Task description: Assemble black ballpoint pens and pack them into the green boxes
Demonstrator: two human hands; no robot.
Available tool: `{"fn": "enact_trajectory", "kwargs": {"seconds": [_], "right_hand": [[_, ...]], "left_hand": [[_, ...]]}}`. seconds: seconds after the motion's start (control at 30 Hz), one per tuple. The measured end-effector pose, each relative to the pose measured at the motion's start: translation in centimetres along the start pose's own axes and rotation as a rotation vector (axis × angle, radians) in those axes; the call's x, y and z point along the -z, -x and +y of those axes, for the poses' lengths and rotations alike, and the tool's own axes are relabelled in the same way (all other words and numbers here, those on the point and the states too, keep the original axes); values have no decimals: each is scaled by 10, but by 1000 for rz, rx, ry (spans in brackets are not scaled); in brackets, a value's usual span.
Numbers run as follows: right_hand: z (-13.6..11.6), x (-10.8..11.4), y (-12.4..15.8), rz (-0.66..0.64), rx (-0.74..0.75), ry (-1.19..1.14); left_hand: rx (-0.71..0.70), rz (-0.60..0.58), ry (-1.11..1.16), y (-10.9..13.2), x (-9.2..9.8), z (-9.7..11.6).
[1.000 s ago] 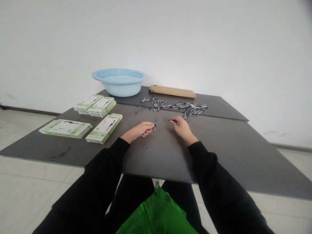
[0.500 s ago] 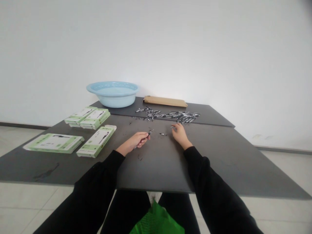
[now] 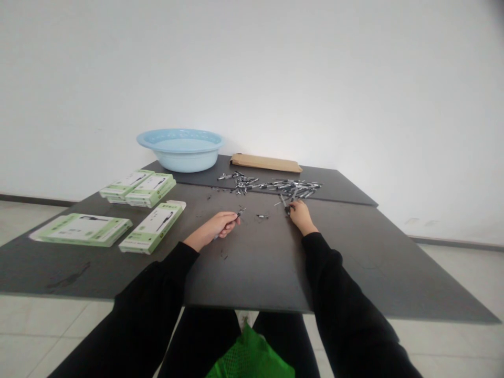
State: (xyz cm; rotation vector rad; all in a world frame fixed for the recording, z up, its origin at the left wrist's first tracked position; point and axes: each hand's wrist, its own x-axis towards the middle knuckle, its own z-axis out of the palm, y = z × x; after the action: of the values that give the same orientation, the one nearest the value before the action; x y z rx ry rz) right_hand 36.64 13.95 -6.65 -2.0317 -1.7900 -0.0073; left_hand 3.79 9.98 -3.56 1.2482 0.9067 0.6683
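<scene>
My left hand [image 3: 219,226] is closed in a fist around a pen [image 3: 241,212], whose tip sticks out past the thumb; its other end shows below the fingers. To the right, my right hand [image 3: 302,216] pinches a black and clear pen [image 3: 284,202] at the near edge of a loose pile of pens [image 3: 295,187]. A short pen part [image 3: 262,216] lies on the table between both hands. Beyond the left hand is a smaller heap of black and clear pens and parts [image 3: 244,182].
Green and white boxes [image 3: 154,227] printed with a pen lie at the left, some stacked behind. A light blue basin [image 3: 185,152] stands at the back left of the dark table [image 3: 252,278]. A flat brown cardboard piece [image 3: 265,163] lies by the wall.
My right hand has moved a little to the right, to the pile's near edge, and now has a pen between its fingers. The left hand keeps its hold with hardly any movement.
</scene>
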Motion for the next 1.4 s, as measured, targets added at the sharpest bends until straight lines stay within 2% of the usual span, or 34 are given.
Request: {"fn": "enact_trajectory", "kwargs": {"seconds": [0.1, 0.23, 0.37, 0.47, 0.63, 0.83, 0.93, 1.0, 1.17, 1.4], "right_hand": [[1, 6, 7, -21, -27, 51], [-2, 8, 17, -42, -56, 96], [-10, 10, 19, -36, -38, 62], [-19, 10, 17, -14, 13, 1], [-49, 0, 13, 11, 124, -91], [-128, -24, 0, -22, 360, -172], [-165, -36, -10, -62, 366, -107], [-181, -43, -17, -84, 357, -74], [-196, -57, -29, -111, 336, -21], [-187, -56, -27, -140, 300, -38]], "left_hand": [[-71, 58, 46, 0, 9, 4], [-177, 142, 118, 3, 34, 9], [-207, 78, 180, 9, 58, 9], [-218, 20, 230, 11, 67, 9], [-185, 4, 256, 8, 66, 11], [-228, -10, 301, 9, 64, 18], [-233, 12, 309, 10, 66, 19], [-230, 28, 293, 10, 67, 18], [-199, 67, 224, 5, 66, 13], [-174, 72, 199, 4, 66, 12]]}}
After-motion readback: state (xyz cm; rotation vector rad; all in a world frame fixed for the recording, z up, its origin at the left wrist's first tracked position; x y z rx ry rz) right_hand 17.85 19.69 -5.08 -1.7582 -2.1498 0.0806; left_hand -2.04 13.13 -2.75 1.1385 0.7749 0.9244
